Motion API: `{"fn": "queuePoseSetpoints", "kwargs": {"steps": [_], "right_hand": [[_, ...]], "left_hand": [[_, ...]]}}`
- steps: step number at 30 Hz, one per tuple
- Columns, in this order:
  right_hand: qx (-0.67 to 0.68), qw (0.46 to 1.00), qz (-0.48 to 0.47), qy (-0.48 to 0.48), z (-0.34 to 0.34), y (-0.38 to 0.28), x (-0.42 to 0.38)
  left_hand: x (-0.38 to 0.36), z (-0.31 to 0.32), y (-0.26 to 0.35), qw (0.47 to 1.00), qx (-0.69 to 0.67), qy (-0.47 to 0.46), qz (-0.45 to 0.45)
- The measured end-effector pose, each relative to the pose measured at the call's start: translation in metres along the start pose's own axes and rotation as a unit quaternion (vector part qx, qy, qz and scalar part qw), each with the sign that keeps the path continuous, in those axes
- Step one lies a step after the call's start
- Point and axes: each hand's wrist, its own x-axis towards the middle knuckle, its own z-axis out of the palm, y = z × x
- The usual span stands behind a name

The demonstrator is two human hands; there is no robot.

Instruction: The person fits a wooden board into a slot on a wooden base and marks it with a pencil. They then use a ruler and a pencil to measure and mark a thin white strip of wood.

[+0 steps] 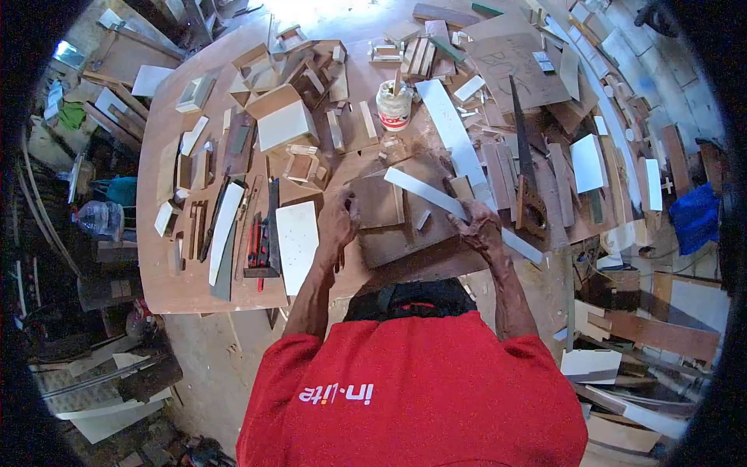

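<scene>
My right hand [481, 228] is closed on a long white strip [424, 192], which slants from upper left to lower right across the work. My left hand [338, 220] curls its fingers against the left edge of a small brown wooden panel [377, 202]. That panel rests on a larger dark brown board [405, 247] at the table's near edge. A short white piece [423, 219] lies on the larger board between my hands. Beside the right hand is a small wood block [461, 188].
The table [179, 284] carries a handsaw [523, 156] on the right and a glue tub [394, 107] beyond the board. A white perforated panel [299, 247], red-handled tools [255, 243] and a small wooden frame [305, 165] lie left. Offcuts crowd the floor.
</scene>
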Motion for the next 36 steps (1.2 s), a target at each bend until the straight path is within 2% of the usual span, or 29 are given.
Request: {"fn": "queuePoseSetpoints", "kwargs": {"steps": [2, 6, 8, 9, 11, 12, 14, 15, 17, 19, 21, 23, 26, 28, 29, 31, 34, 36], "right_hand": [[0.026, 0.999, 0.01, 0.025, 0.013, 0.003, 0.001], [0.026, 0.999, 0.035, -0.013, 0.024, 0.002, 0.005], [0.052, 0.998, 0.016, -0.023, 0.029, 0.003, 0.007], [0.053, 0.998, 0.016, -0.025, 0.035, 0.006, 0.008], [0.003, 0.999, -0.034, -0.007, 0.045, 0.009, 0.011], [0.005, 0.999, -0.035, -0.01, 0.049, 0.01, 0.011], [0.122, 0.989, 0.064, -0.063, 0.05, 0.0, 0.016], [0.122, 0.989, 0.061, -0.065, 0.053, -0.001, 0.016], [0.038, 0.999, -0.026, -0.012, 0.059, -0.001, 0.016], [0.035, 0.999, -0.035, -0.017, 0.061, 0.001, 0.016], [0.031, 0.998, -0.042, -0.021, 0.063, 0.002, 0.018], [0.029, 0.995, -0.088, 0.034, 0.071, 0.003, 0.022], [0.028, 0.993, -0.101, 0.056, 0.081, 0.004, 0.027], [0.022, 0.997, -0.073, 0.031, 0.084, 0.0, 0.03], [0.015, 0.999, -0.046, 0.003, 0.084, -0.004, 0.03], [-0.018, 0.999, -0.043, 0.014, 0.088, -0.008, 0.03], [-0.08, 0.995, -0.04, 0.032, 0.097, -0.003, 0.035], [-0.11, 0.993, -0.037, 0.038, 0.108, 0.007, 0.033]], "left_hand": [[-0.009, -0.003, -0.004, 0.998, 0.061, 0.012, -0.028], [-0.024, -0.014, 0.005, 0.996, 0.064, 0.037, -0.055], [-0.03, -0.024, 0.014, 0.988, 0.013, 0.0, -0.153], [-0.033, -0.024, 0.011, 0.988, 0.014, 0.0, -0.154], [-0.04, -0.023, 0.006, 0.978, 0.15, 0.005, -0.147], [-0.044, -0.022, 0.004, 0.977, 0.152, 0.004, -0.15], [-0.049, -0.022, 0.007, 0.962, 0.197, -0.071, -0.174], [-0.051, -0.02, 0.009, 0.962, 0.197, -0.07, -0.177], [-0.052, -0.013, 0.015, 0.96, 0.217, -0.055, -0.167], [-0.051, -0.009, 0.014, 0.967, 0.206, -0.028, -0.15], [-0.049, -0.003, 0.009, 0.966, 0.209, -0.039, -0.15], [-0.049, -0.002, 0.006, 0.964, 0.213, -0.049, -0.153], [-0.049, -0.005, 0.004, 0.953, 0.234, -0.064, -0.182], [-0.05, -0.015, 0.014, 0.972, 0.213, -0.019, -0.101], [-0.049, -0.012, 0.008, 0.972, 0.213, -0.019, -0.1], [-0.047, -0.01, -0.002, 0.957, 0.217, -0.091, -0.171], [-0.051, -0.01, 0.007, 0.958, 0.212, -0.045, -0.186], [-0.052, -0.005, -0.001, 0.954, 0.215, -0.052, -0.2]]}}
